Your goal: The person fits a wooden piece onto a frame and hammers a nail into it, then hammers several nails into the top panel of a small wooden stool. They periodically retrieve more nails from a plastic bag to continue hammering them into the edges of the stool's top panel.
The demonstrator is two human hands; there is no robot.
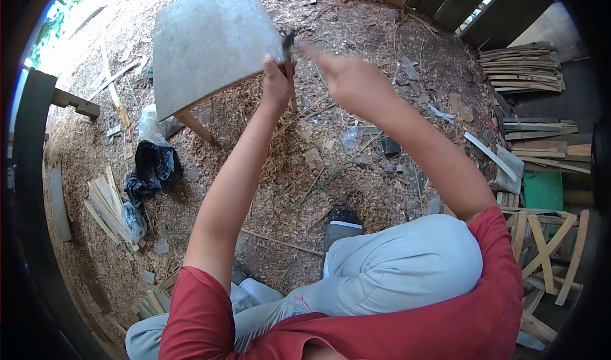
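— Where is the table?
— The table [210,42] stands on the chip-strewn ground [356,182], ahead of the person. The left hand [275,83] is closed round its near corner, by a leg [291,91].
— And the right hand?
— The right hand [349,75] is blurred just beside that corner, near a dark tool head [288,40]; its grip cannot be told.
— Room to move?
— Open ground lies between the table and the knees [407,264]. Stacked boards [522,67] line the right edge, and a black bag [156,166] lies to the left.

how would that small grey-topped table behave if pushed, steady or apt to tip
Probably stiff: the table has a flat grey board top on wooden legs. It looks tilted, held at a corner by the left hand, so it may tip if pushed. On loose wood shavings it would likely drag, not slide.
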